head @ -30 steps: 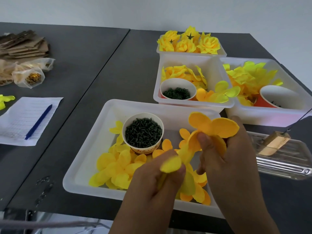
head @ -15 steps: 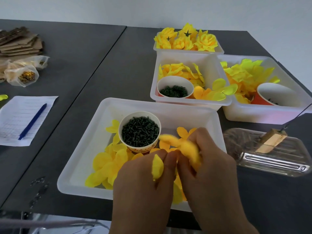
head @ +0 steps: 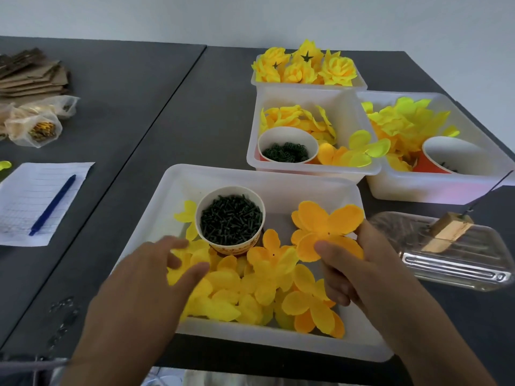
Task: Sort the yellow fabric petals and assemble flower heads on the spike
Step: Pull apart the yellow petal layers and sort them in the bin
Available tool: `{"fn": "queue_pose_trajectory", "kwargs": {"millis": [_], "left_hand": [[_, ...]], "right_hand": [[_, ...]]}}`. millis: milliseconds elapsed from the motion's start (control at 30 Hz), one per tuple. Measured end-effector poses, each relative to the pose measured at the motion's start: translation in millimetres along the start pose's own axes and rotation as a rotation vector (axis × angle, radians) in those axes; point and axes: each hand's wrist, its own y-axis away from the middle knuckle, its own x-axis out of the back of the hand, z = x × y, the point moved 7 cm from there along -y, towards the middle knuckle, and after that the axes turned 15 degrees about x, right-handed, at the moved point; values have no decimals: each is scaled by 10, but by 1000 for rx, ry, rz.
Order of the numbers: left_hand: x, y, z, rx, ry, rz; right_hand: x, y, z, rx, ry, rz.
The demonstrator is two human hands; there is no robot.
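hands parted — right hand (head: 359,268) pinches orange petal piece (head: 326,227), thumb on front.

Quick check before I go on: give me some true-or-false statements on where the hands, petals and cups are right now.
1. The right hand holds an orange petal piece. True.
2. The left hand grips the blue pen. False: the pen lies on the paper; the hand reaches over the loose petals.
3. The near cup is empty. False: it holds dark green pieces.
4. Finished flowers fill the farthest bin. True.
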Motion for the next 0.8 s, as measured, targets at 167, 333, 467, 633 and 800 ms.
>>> {"fn": "queue_pose_trajectory", "kwargs": {"millis": [167, 333, 467, 633, 800], "left_hand": [[327, 116, 247, -143, 295, 309], [204, 516, 861, -452, 442, 226], [-105, 596, 1076, -448, 390, 79], [-121, 581, 1116, -455, 422, 52], [-90, 560, 1078, -435, 488, -37]], "right_hand": [[-15, 7, 31, -19, 4, -52], [-85, 44, -19, 39, 215, -109], [-194, 104, -78, 132, 399, -198], [-244, 171, -196, 270, 495, -221], [-253, 200, -223, 300, 527, -253]]}}
